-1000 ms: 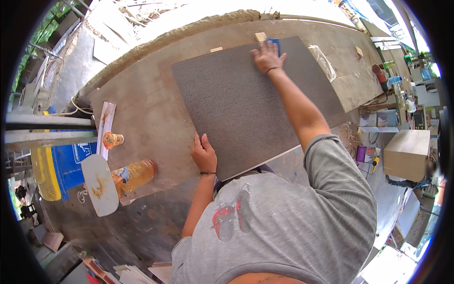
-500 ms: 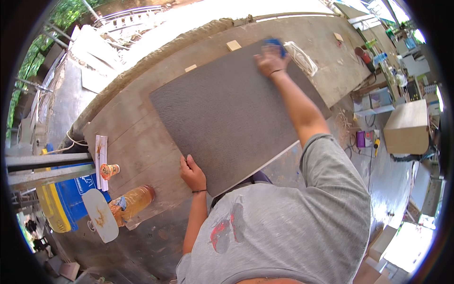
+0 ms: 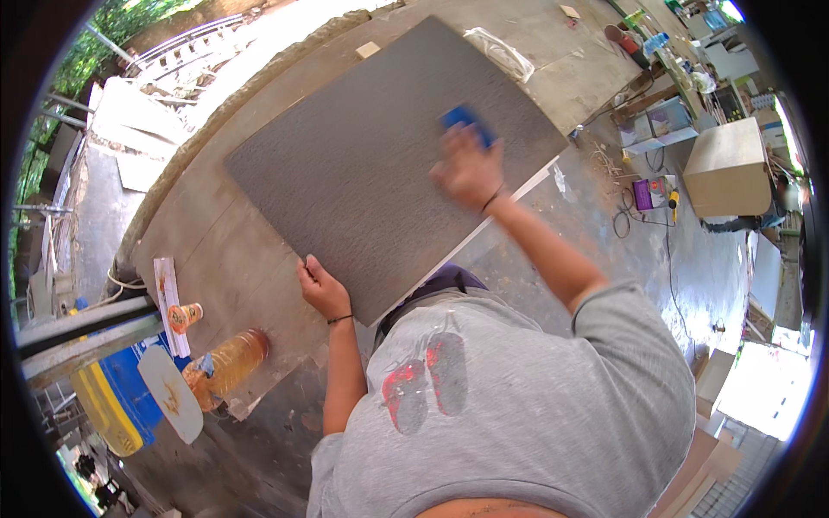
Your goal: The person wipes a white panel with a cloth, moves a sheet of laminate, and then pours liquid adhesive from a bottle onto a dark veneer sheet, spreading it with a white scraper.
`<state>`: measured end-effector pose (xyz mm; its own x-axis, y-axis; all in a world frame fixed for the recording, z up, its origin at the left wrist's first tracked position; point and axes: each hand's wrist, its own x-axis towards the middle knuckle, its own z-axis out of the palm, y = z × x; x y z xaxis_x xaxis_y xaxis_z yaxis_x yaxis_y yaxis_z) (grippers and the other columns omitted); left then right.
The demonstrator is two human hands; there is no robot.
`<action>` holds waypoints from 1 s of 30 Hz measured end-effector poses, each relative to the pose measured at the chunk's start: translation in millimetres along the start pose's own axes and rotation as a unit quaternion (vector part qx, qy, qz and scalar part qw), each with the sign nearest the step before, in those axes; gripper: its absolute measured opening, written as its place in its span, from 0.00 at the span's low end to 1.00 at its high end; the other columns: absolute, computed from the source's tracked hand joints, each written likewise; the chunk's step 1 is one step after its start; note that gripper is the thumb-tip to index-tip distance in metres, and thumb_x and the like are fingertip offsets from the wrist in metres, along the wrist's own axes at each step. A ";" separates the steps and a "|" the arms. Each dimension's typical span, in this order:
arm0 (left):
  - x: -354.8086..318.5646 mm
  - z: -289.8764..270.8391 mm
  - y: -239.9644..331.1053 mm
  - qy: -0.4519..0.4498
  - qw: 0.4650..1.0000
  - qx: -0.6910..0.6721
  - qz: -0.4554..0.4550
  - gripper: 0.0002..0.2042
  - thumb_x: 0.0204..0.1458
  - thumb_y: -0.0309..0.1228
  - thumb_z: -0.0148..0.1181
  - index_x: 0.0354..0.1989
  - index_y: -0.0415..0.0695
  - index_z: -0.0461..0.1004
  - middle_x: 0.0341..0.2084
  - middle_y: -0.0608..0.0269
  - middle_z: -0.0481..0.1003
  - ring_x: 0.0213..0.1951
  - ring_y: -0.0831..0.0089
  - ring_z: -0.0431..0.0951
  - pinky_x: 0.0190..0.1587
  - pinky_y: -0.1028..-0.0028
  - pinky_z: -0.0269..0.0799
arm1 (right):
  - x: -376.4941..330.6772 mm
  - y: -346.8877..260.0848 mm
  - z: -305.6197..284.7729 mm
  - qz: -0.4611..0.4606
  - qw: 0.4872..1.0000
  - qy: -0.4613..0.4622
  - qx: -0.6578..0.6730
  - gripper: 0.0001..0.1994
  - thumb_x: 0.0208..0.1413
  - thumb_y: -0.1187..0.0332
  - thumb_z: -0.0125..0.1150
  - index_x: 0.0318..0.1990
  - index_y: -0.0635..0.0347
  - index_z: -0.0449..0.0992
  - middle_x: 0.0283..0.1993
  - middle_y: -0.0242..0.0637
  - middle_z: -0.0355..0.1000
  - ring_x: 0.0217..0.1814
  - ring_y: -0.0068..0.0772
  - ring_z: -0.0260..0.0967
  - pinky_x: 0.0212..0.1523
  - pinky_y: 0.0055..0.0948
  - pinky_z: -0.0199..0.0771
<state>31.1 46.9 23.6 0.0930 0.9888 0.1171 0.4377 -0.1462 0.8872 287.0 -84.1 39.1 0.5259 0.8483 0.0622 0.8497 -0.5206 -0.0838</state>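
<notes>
A large dark grey textured tile [image 3: 363,164] lies flat on a worn wooden workbench [image 3: 216,259]. My left hand [image 3: 322,289] grips the tile's near edge, thumb on top. My right hand [image 3: 471,167] is blurred with motion over the tile's right part and presses a blue sponge [image 3: 466,121] against its surface.
At the bench's left end lie an amber plastic bottle [image 3: 226,367], a small orange cup [image 3: 185,317] and a white oval paddle [image 3: 170,406]. A white rag [image 3: 498,53] rests beyond the tile. A wooden box [image 3: 727,168], cables and tools sit on the floor at right.
My right hand has drawn the blue sponge from the tile's far corner back toward me across its surface. My left hand has kept its hold on the near edge.
</notes>
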 end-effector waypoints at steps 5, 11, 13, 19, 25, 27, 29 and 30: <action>3.9 -11.6 -28.5 -0.031 0.998 -0.048 -0.018 0.18 0.60 0.38 0.48 0.41 0.31 0.70 0.29 0.54 0.73 0.32 0.67 0.71 0.38 0.71 0.66 | -59.3 -108.2 -6.0 -0.314 0.936 -0.142 0.076 0.33 0.56 0.43 0.40 0.67 0.47 0.50 0.71 0.33 0.42 0.74 0.34 0.32 0.66 0.61 0.22; -3.0 -3.1 -14.0 0.000 0.997 -0.061 -0.045 0.19 0.60 0.38 0.49 0.46 0.32 0.69 0.30 0.59 0.73 0.33 0.72 0.70 0.39 0.75 0.66 | -43.9 -17.8 8.2 -0.063 0.997 0.031 0.038 0.32 0.58 0.44 0.39 0.67 0.45 0.48 0.73 0.31 0.37 0.75 0.33 0.25 0.66 0.59 0.15; -1.3 -3.5 -14.7 -0.011 0.996 -0.078 -0.044 0.20 0.59 0.38 0.49 0.48 0.31 0.68 0.32 0.59 0.74 0.34 0.73 0.71 0.40 0.75 0.66 | -73.7 -63.3 -0.1 -0.209 0.974 -0.049 0.078 0.31 0.58 0.45 0.39 0.68 0.42 0.47 0.73 0.30 0.35 0.75 0.33 0.22 0.66 0.59 0.15; -1.5 -4.4 -35.0 -0.007 0.996 -0.092 -0.019 0.21 0.60 0.39 0.48 0.49 0.30 0.67 0.34 0.58 0.74 0.38 0.70 0.73 0.44 0.74 0.67 | -24.3 -11.4 -3.2 -0.169 0.985 -0.028 -0.003 0.28 0.59 0.46 0.39 0.64 0.44 0.57 0.71 0.33 0.44 0.74 0.34 0.34 0.65 0.65 0.23; 12.7 -26.0 -31.9 -0.145 0.924 -0.287 -0.208 0.17 0.57 0.38 0.51 0.46 0.38 0.70 0.29 0.66 0.72 0.30 0.76 0.72 0.33 0.76 0.67 | -3.0 -115.7 6.9 -0.211 0.973 -0.023 0.088 0.26 0.59 0.55 0.42 0.64 0.48 0.56 0.71 0.37 0.42 0.74 0.34 0.34 0.63 0.67 0.28; 24.6 -45.1 -26.8 -0.211 0.867 -0.345 -0.290 0.16 0.56 0.38 0.53 0.48 0.42 0.69 0.26 0.70 0.70 0.27 0.79 0.70 0.29 0.78 0.64 | -48.6 -150.4 0.5 -0.340 0.928 -0.017 0.150 0.22 0.54 0.62 0.47 0.57 0.50 0.64 0.65 0.41 0.53 0.69 0.36 0.46 0.63 0.65 0.36; 29.1 -54.0 -19.5 -0.225 0.841 -0.368 -0.326 0.17 0.54 0.38 0.56 0.49 0.46 0.68 0.25 0.73 0.67 0.24 0.82 0.67 0.26 0.79 0.61 | -74.9 -157.2 -8.4 -0.408 0.886 -0.072 0.209 0.16 0.48 0.67 0.51 0.47 0.53 0.71 0.54 0.42 0.66 0.60 0.38 0.61 0.63 0.57 0.47; 30.9 -54.9 -22.3 -0.236 0.840 -0.367 -0.323 0.18 0.54 0.38 0.56 0.50 0.46 0.66 0.25 0.73 0.67 0.24 0.82 0.67 0.26 0.79 0.61 | -80.3 -147.8 -14.6 -0.426 0.858 -0.142 0.250 0.14 0.47 0.69 0.52 0.43 0.54 0.72 0.48 0.42 0.70 0.55 0.38 0.65 0.63 0.52 0.51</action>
<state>-24.9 82.4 31.9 0.4688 0.7057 -0.5313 -0.1194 0.6466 0.7534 119.7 -76.7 60.9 -0.3680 0.9269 0.0741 0.7607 0.3459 -0.5493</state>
